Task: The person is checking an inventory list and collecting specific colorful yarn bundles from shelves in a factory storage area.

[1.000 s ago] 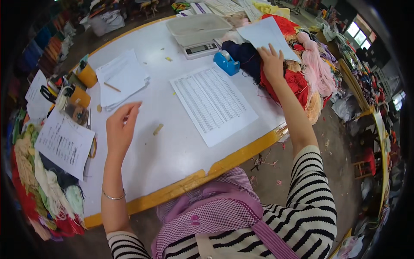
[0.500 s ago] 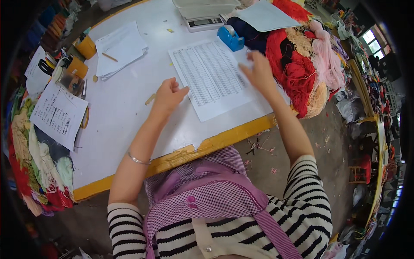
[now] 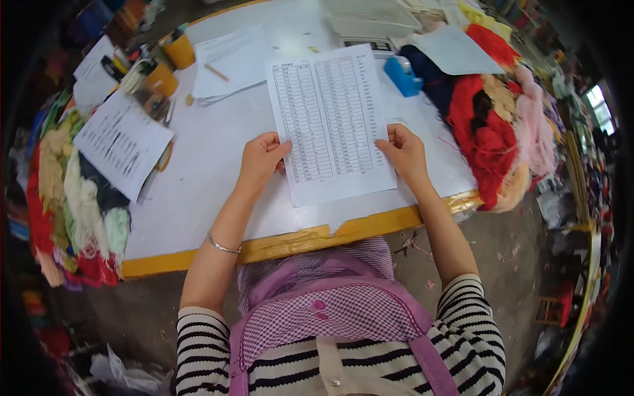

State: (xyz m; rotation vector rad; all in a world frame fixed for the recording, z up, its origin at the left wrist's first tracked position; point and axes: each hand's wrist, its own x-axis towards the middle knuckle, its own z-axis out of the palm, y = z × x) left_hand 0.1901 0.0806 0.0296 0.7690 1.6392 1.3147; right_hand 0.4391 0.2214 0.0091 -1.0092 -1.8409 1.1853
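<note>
A white paper sheet [image 3: 333, 132] printed with a two-column table is held above the white tabletop, its upper edge raised toward the far side. My left hand [image 3: 263, 158] pinches the sheet's left edge between thumb and fingers. On the opposite edge, my right hand [image 3: 404, 155] grips the paper the same way, thumb on top. The fingers beneath the sheet are partly hidden. Past the sheet's upper right corner stands a blue tape dispenser [image 3: 401, 76].
A stack of papers [image 3: 231, 63] with a pencil lies at the far left, beside yellow pen holders [image 3: 178, 51]. Handwritten paper [image 3: 123, 142] covers yarn at the left. Red yarn skeins [image 3: 482, 138] pile up at the right. A scale with a clear tub [image 3: 370, 18] stands behind.
Both hands have closed on the sheet's side edges, and the sheet has come up off the table. My right hand has moved down from near the tape dispenser. The view has shifted.
</note>
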